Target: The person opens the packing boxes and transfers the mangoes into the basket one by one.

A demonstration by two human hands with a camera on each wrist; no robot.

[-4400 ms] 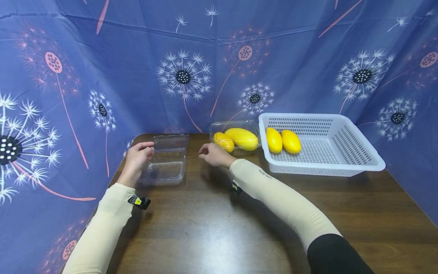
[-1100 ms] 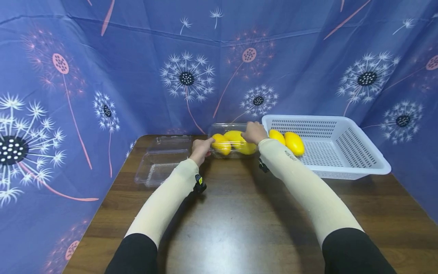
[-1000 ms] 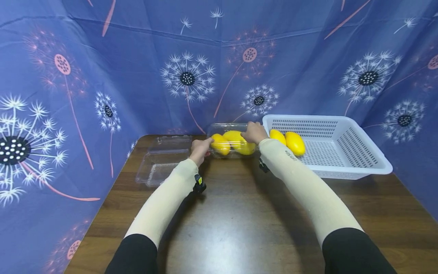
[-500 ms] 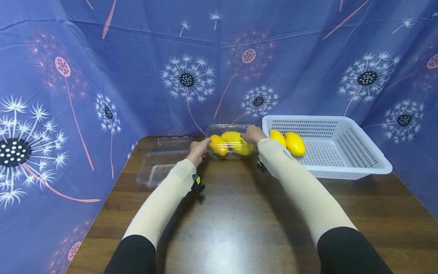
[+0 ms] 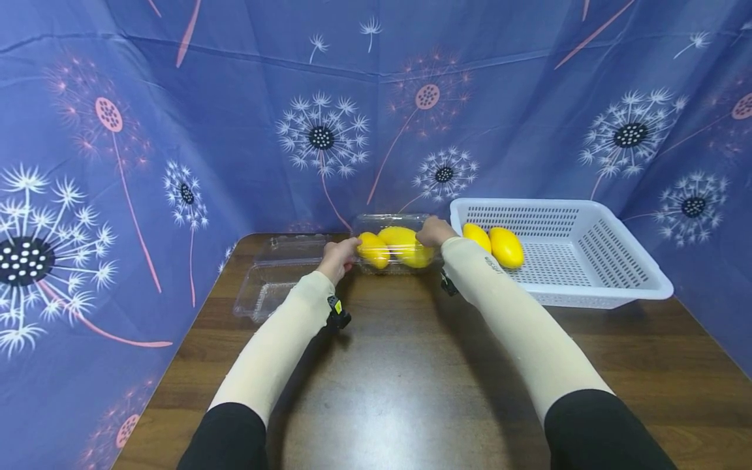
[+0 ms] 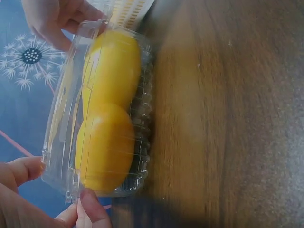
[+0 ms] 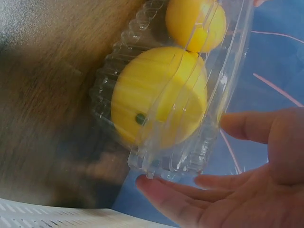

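Observation:
In the head view a clear plastic clamshell box (image 5: pixel 392 222) stands at the back of the table with its lid down. Two yellow mangoes lie inside, a smaller mango (image 5: pixel 373 250) on the left and a larger mango (image 5: pixel 407 247) on the right. My left hand (image 5: pixel 339 258) pinches the box's left end, with thumb and fingertips at the rim in the left wrist view. At the other end, my right hand (image 5: pixel 436 232) grips the box; in the right wrist view its thumb is against the lid and its fingers (image 7: pixel 166 197) are at the rim.
Left of the box lies an open clear clamshell box (image 5: pixel 264 287), partly behind the left forearm. A white slotted basket (image 5: pixel 593 287) at the right holds two more mangoes (image 5: pixel 506 247). A patterned blue cloth (image 5: pixel 235 130) hangs behind the wooden table (image 5: pixel 399 365).
Since the oldest frame, my left hand has left the open box and taken the filled box's left end; my right hand has gone to its right end. The filled box has shifted slightly left.

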